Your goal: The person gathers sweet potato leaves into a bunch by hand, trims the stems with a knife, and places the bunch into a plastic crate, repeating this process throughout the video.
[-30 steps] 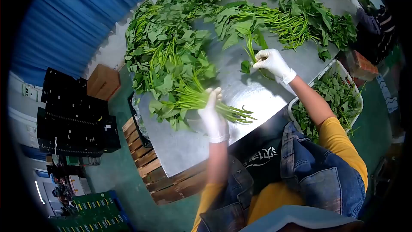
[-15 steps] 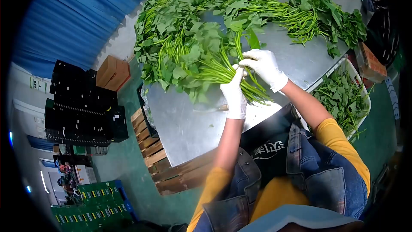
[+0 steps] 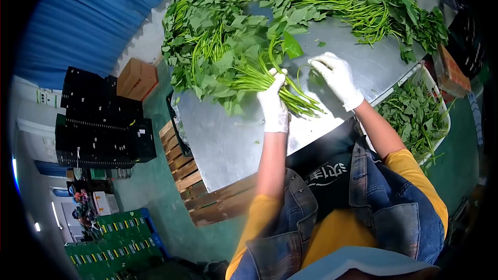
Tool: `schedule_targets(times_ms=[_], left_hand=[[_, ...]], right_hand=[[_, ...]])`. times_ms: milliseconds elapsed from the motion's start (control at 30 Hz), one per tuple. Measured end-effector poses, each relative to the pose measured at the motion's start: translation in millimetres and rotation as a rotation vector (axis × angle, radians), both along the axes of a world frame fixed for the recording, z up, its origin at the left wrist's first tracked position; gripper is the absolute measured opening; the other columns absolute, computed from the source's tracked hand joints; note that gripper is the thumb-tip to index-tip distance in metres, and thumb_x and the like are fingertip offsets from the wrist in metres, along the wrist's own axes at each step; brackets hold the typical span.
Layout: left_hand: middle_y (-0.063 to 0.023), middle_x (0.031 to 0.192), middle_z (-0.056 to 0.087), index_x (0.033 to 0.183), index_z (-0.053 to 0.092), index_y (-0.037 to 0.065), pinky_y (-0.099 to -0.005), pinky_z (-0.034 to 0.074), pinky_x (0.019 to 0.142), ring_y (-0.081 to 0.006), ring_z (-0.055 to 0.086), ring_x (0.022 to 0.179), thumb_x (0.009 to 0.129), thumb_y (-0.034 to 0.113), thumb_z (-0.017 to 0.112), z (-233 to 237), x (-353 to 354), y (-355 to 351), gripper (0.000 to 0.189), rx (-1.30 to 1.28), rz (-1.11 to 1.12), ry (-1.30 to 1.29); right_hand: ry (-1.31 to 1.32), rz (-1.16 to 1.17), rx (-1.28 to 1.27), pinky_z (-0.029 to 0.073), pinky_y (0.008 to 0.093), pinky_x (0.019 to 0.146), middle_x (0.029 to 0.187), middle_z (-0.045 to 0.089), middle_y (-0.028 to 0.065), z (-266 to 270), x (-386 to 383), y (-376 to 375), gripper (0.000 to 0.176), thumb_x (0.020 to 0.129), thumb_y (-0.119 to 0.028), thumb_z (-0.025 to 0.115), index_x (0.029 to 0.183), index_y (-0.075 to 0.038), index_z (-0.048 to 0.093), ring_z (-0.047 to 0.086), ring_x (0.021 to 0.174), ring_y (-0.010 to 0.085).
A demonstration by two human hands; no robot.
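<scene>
My left hand [image 3: 273, 102], in a white glove, grips a bundle of long-stemmed leafy greens [image 3: 249, 80] by its stems above the metal table [image 3: 233, 145]. The cut stem ends stick out to the right of the fist. My right hand [image 3: 338, 77], also gloved, hovers just right of the bundle over the bare metal; a thin green stem curls at its fingertips, and I cannot tell whether the fingers pinch it. A large heap of the same greens [image 3: 218, 15] lies beyond both hands.
A second spread of greens [image 3: 384, 10] covers the table's far right. A white crate [image 3: 428, 84] filled with leaves stands at the right edge. Wooden pallets [image 3: 187, 176] sit under the table's left side, with black crates [image 3: 98, 124] and a cardboard box [image 3: 136, 79] on the floor.
My right hand has pulled away to the right from the bundle it was touching half a second ago. My left hand keeps the bundle and has shifted it slightly up the table.
</scene>
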State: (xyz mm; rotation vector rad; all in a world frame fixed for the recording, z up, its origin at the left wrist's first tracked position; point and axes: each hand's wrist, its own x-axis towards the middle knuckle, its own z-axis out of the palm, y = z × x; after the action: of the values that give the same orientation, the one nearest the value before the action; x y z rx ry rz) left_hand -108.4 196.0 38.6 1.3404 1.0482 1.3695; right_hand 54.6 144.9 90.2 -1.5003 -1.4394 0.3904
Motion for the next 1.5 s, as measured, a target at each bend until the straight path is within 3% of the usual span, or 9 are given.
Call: schedule_targets(times_ms=[267,433,500,600,767,1233,1367,1467,1500], left_hand=[[-0.0143,0.094,0.065,0.104,0.056,-0.005,-0.0235,0.047,0.066,-0.0132,0.056,0.071,0.076,-0.007,0.063,17,-2,-8,0.028,-0.389,-0.038,-0.525],[-0.0157,0.094,0.065,0.103,0.055,-0.005,-0.0232,0.046,0.063,-0.0123,0.055,0.067,0.077,-0.007,0.063,15,-3,-10,0.027,-0.275,0.063,-0.381],[-0.0161,0.094,0.065,0.103,0.055,-0.005,-0.0225,0.046,0.062,-0.0121,0.054,0.065,0.077,-0.007,0.062,20,-1,-13,0.027,-0.318,0.052,-0.498],[-0.0145,0.091,0.065,0.103,0.055,-0.004,-0.0231,0.045,0.057,-0.0116,0.054,0.063,0.079,-0.005,0.061,10,2,-14,0.025,0.054,0.069,-0.008],[-0.0077,0.079,0.061,0.101,0.057,-0.002,-0.0233,0.043,0.049,-0.0098,0.051,0.055,0.081,-0.002,0.062,40,5,-25,0.021,-0.415,-0.061,-0.515],[-0.0029,0.071,0.059,0.081,0.061,0.000,-0.0232,0.039,0.050,-0.0093,0.050,0.053,0.075,-0.003,0.067,-3,5,2,0.009,-0.211,0.139,-0.206],[-0.0017,0.069,0.055,0.081,0.061,0.000,-0.0247,0.038,0.052,-0.0099,0.048,0.056,0.075,-0.003,0.065,-4,5,10,0.008,-0.244,0.165,-0.171],[-0.0036,0.073,0.055,0.081,0.060,-0.002,-0.0253,0.039,0.056,-0.0114,0.049,0.062,0.074,-0.003,0.063,15,-7,19,0.008,-0.449,0.240,-0.488],[-0.0035,0.073,0.055,0.081,0.060,-0.002,-0.0246,0.040,0.056,-0.0111,0.049,0.061,0.074,-0.003,0.063,30,-11,15,0.008,-0.408,0.233,-0.431]], right_hand=[[-0.106,0.202,-0.575,0.039,0.0402,0.055,0.051,0.051,0.0159,17,-16,1,0.064,0.086,-0.058,0.047,0.067,0.000,0.065,0.049,0.049,0.0270],[-0.335,0.265,-0.638,0.046,0.0373,0.063,0.070,0.062,0.0196,16,-17,-1,0.039,0.090,-0.038,0.046,0.090,-0.003,0.064,0.061,0.067,0.0319],[0.040,0.343,-0.529,0.042,0.0321,0.053,0.051,0.052,0.0079,-10,-14,4,0.055,0.088,-0.049,0.051,0.068,0.001,0.065,0.049,0.050,0.0152],[0.455,0.533,-0.377,0.040,0.0240,0.053,0.065,0.060,-0.0007,-29,-19,9,0.031,0.089,-0.029,0.056,0.081,-0.001,0.068,0.051,0.056,0.0063],[0.738,0.450,-0.534,0.039,0.0178,0.052,0.069,0.065,0.0027,-20,-18,5,0.017,0.084,-0.015,0.060,0.085,0.000,0.069,0.056,0.058,0.0053],[0.806,0.314,-0.523,0.040,0.0237,0.053,0.065,0.058,0.0053,-9,-17,-7,0.015,0.080,-0.008,0.059,0.071,0.003,0.064,0.053,0.058,0.0096],[1.020,0.273,-0.449,0.043,0.0241,0.059,0.076,0.061,0.0060,-19,-1,-25,0.012,0.083,-0.007,0.056,0.085,0.002,0.064,0.056,0.067,0.0116],[0.306,0.042,0.067,0.045,0.0201,0.060,0.098,0.064,0.0071,-70,50,-55,0.025,0.089,-0.019,0.056,0.101,0.002,0.062,0.057,0.076,0.0103],[0.546,-0.040,0.068,0.048,0.0215,0.063,0.104,0.062,0.0087,-83,76,-71,0.032,0.090,-0.024,0.056,0.108,0.003,0.057,0.058,0.080,0.0125]])
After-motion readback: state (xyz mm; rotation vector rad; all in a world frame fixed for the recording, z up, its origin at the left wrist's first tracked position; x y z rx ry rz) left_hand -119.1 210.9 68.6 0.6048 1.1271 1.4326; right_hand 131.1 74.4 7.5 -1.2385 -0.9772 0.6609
